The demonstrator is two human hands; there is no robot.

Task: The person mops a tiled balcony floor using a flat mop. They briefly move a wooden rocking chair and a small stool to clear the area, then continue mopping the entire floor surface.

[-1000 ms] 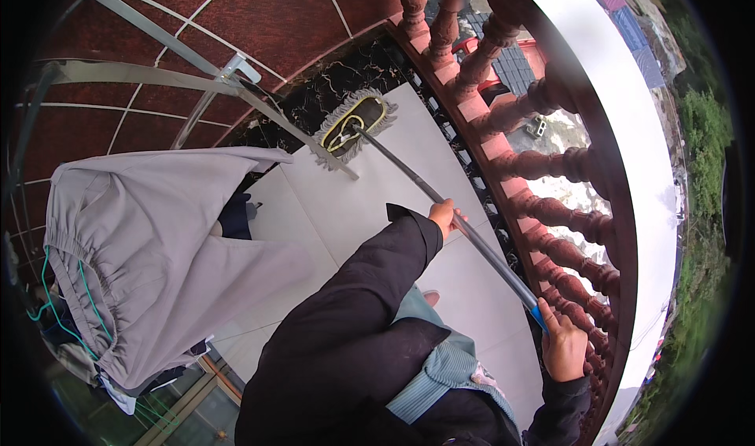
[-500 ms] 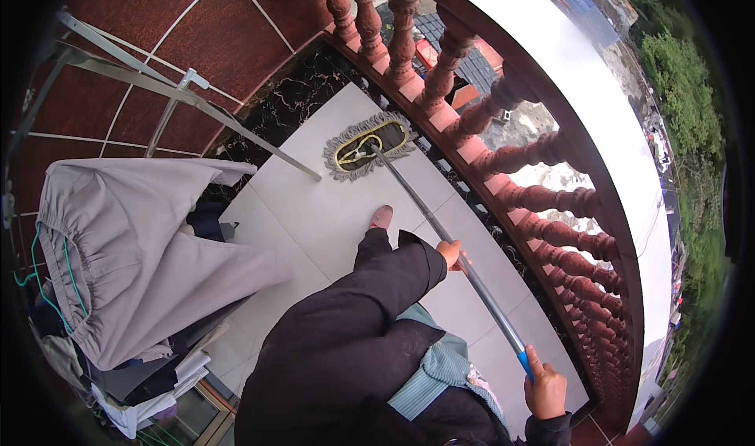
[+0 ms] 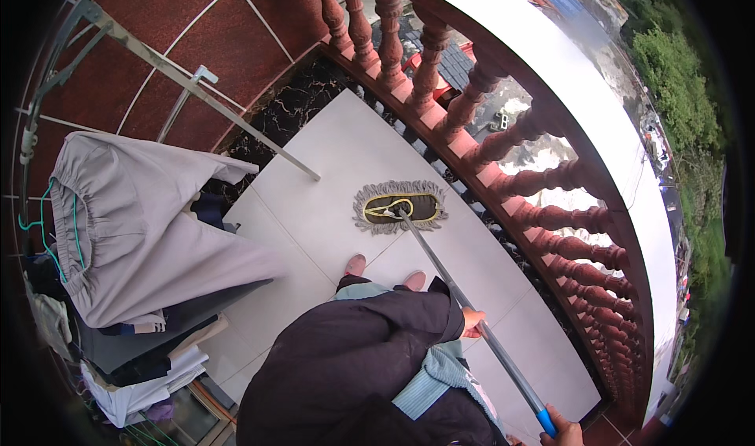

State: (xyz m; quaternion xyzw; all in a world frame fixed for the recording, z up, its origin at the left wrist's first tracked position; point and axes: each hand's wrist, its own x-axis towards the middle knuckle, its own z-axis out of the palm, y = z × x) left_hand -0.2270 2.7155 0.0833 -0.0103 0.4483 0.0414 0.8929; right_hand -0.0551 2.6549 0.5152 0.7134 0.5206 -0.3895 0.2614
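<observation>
A flat mop with a grey fringed head [image 3: 399,208] and yellow trim lies on the pale floor tiles, and its silver pole slants down to the lower right. Partway along the pole, my left hand [image 3: 472,323] is closed around it. Lower down, my right hand [image 3: 563,428] grips the pole near its blue end section, partly cut off by the picture's lower edge. My feet in pink shoes [image 3: 355,265] stand just behind the mop head.
Red balusters [image 3: 472,104] under a white handrail [image 3: 582,80] curve along the right. On the left, grey trousers [image 3: 149,210] and other laundry hang from green hangers, beside a metal rack [image 3: 197,92] whose leg reaches the floor. Dark red tiles [image 3: 259,13] cover the wall.
The mop head has moved back toward me and slightly right, away from the far corner. Both hands have shifted down and right with the pole. Both my shoes now show.
</observation>
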